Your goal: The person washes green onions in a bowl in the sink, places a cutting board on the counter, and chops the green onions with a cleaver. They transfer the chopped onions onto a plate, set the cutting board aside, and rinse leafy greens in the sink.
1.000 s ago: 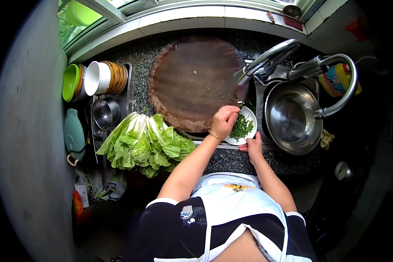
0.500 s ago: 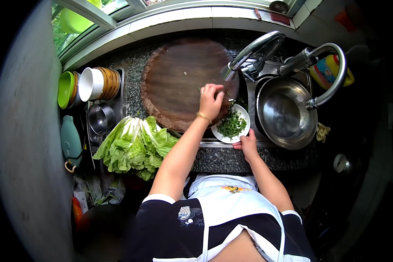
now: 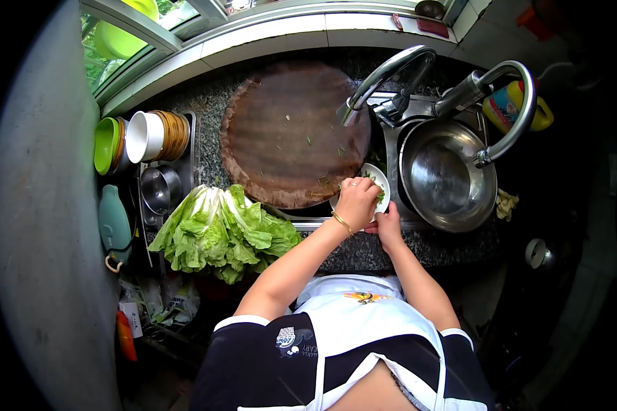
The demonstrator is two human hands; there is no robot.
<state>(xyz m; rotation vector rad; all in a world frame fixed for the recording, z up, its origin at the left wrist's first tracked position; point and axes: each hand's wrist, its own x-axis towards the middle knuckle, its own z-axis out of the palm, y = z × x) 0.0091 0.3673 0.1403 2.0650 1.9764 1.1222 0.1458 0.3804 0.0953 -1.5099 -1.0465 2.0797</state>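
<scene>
My right hand grips the lower right rim of a small white plate beside the round board. Chopped greens show on the plate, mostly hidden under my left hand. My left hand, with a ring and a gold bracelet, is over the plate, its fingers bent together; whatever is between them is hidden. A few bits of green and white lie on the round wooden chopping board. A large bunch of leafy lettuce rests to the left, near my left forearm.
At right a steel basin stands in the sink under a curved faucet. Stacked bowls and steel cups stand at left. A yellow bottle is behind the basin, and a teal item is at far left.
My left hand went from the plate's edge up over the board, then came back down over the plate. The bits on the board have shifted. My right hand still holds the plate.
</scene>
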